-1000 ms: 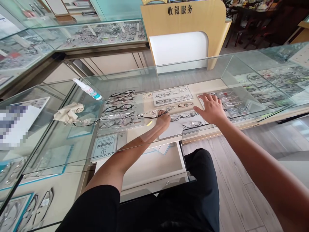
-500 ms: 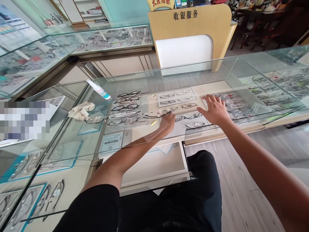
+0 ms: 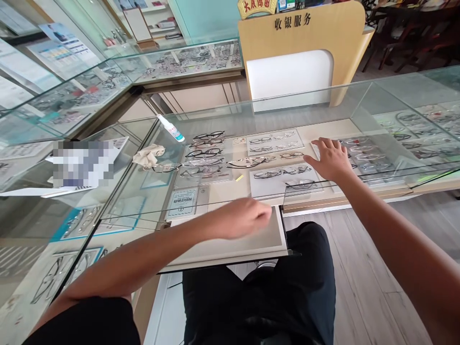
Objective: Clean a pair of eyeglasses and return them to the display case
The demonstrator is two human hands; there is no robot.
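Note:
My left hand (image 3: 247, 218) is above the pulled-out drawer (image 3: 230, 251), in front of the glass case. Its fingers are curled, somewhat blurred, and I see nothing in them. My right hand (image 3: 330, 158) rests with spread fingers on the glass top (image 3: 316, 108). Below the glass lies a dark-rimmed pair of glasses (image 3: 247, 162), beside a brown-framed pair (image 3: 291, 155). A white tray (image 3: 262, 188) near the front edge holds more glasses, and another white tray (image 3: 276, 139) lies behind it. Several dark frames (image 3: 204, 153) lie in a column on the left.
On the glass top at the left are a white spray bottle (image 3: 171, 128), a crumpled beige cloth (image 3: 149, 155) and a pair of glasses (image 3: 165, 168) next to it. Papers (image 3: 115, 153) lie farther left. A wooden cashier counter (image 3: 305, 36) stands behind the case.
My left hand has pulled back out of the case, away from the dark-rimmed glasses, to above the drawer. My right hand stays on the glass. The view has shifted left.

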